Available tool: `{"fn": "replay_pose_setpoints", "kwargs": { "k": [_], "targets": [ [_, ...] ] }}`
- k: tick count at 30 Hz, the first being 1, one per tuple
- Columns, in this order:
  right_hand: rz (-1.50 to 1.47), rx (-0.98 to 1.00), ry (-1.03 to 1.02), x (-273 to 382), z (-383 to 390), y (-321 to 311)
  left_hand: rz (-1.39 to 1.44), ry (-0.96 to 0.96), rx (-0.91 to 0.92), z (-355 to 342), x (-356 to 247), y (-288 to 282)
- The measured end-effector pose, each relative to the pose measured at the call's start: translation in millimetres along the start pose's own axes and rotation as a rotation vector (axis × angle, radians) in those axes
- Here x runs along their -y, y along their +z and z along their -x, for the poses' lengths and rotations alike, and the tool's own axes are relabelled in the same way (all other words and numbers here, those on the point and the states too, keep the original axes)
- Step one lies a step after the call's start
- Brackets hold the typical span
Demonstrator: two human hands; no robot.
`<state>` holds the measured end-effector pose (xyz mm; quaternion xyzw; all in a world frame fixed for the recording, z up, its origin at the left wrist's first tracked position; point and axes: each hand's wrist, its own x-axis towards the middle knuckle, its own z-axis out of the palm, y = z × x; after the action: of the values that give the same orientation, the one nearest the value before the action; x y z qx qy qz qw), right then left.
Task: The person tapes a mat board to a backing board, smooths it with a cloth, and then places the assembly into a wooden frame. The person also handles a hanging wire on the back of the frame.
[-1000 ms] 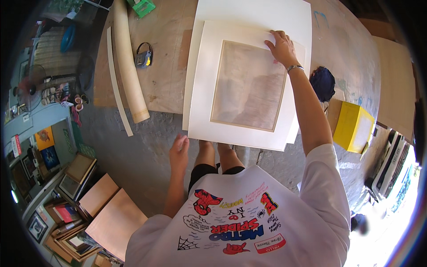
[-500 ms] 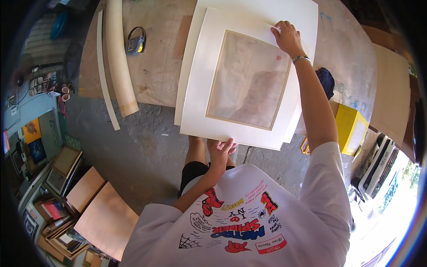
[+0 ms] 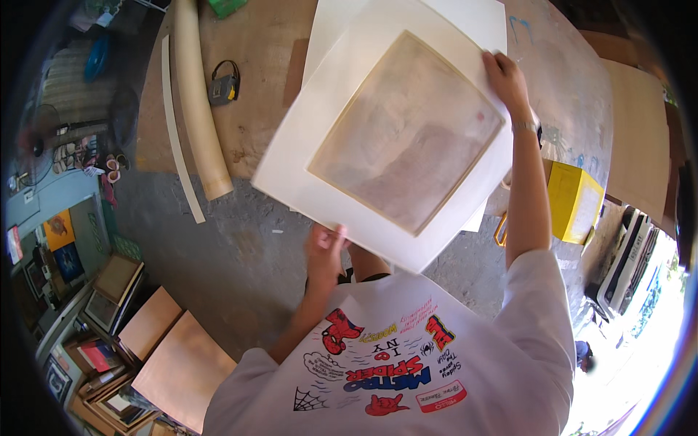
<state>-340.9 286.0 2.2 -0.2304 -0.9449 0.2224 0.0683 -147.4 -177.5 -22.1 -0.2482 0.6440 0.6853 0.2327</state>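
Note:
A matted picture (image 3: 407, 138), a wide white mat around a faded, pale sheet with a small red mark, is held tilted between my two hands. My left hand (image 3: 325, 254) is closed on its near left edge, thumb on top. At its far right edge my right hand (image 3: 509, 83) grips the border, with the fingers partly hidden. Under the matted picture a larger white board (image 3: 480, 18) lies on the worktable (image 3: 269, 116), mostly covered and jutting over the near edge.
On the table's left are a long tan tube (image 3: 200, 123), a thin pale strip (image 3: 177, 131) and a tape measure (image 3: 224, 87). A yellow box (image 3: 574, 202) and orange handles (image 3: 500, 231) are at the right. Brown panels (image 3: 185, 370) and stacked frames (image 3: 109, 356) stand lower left.
The matted picture has turned clockwise and come off its square lie over the white board. My right hand has moved right and slightly nearer; my left hand has shifted left with the near edge.

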Motion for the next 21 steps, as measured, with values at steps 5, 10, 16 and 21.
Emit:
{"fn": "replay_pose_setpoints", "kwargs": {
  "k": [5,10,16,21],
  "targets": [
    [-0.253,-0.378,0.223,-36,159,14,-0.277,0.249,-0.136,-96,-62,-55],
    [-0.356,-0.464,0.677,-37,287,82,-0.331,0.401,-0.049,-165,-81,-38],
    [-0.278,-0.362,0.678,-18,297,85,-0.532,0.441,-0.035,-197,-74,-29],
    [-0.170,-0.403,0.535,-18,297,89,-0.589,0.494,-0.054,-199,-71,-21]
  ]
}}
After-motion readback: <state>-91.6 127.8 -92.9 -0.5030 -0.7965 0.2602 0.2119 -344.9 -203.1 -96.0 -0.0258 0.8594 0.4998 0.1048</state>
